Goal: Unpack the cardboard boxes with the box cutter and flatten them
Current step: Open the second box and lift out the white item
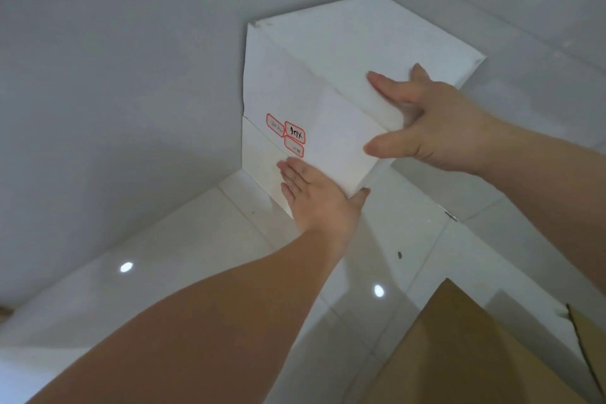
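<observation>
A white cardboard box (pixel 314 82) with red-outlined labels (pixel 288 134) stands in the corner of the room against the walls. My left hand (pixel 314 197) lies flat with straight fingers against the box's lower front face, thumb at its near corner. My right hand (pixel 426 121) spans the box's near upper edge: fingers spread on the top face, thumb on the front face. No box cutter is visible.
A brown cardboard box (pixel 475 348) lies at the bottom right, close to me. Glossy white floor tiles (pixel 196 256) reflect ceiling lights. Grey walls (pixel 114 75) meet in the corner behind the white box.
</observation>
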